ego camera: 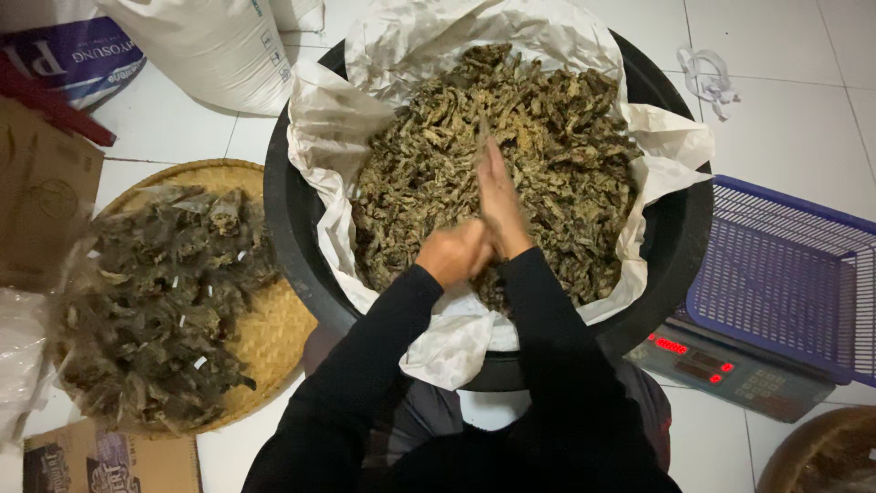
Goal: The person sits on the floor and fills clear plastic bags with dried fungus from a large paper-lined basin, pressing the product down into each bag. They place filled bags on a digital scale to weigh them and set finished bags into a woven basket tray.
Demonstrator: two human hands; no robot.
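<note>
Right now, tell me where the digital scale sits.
In the head view the digital scale sits on the white tiled floor at lower right, partly under the blue plastic basket and just right of the big black tub.

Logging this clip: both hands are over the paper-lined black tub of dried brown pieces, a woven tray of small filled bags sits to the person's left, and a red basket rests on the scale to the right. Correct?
Not quite: the basket on the scale is blue, not red, as the head view shows. The hands, black tub and woven tray are as stated.
</note>
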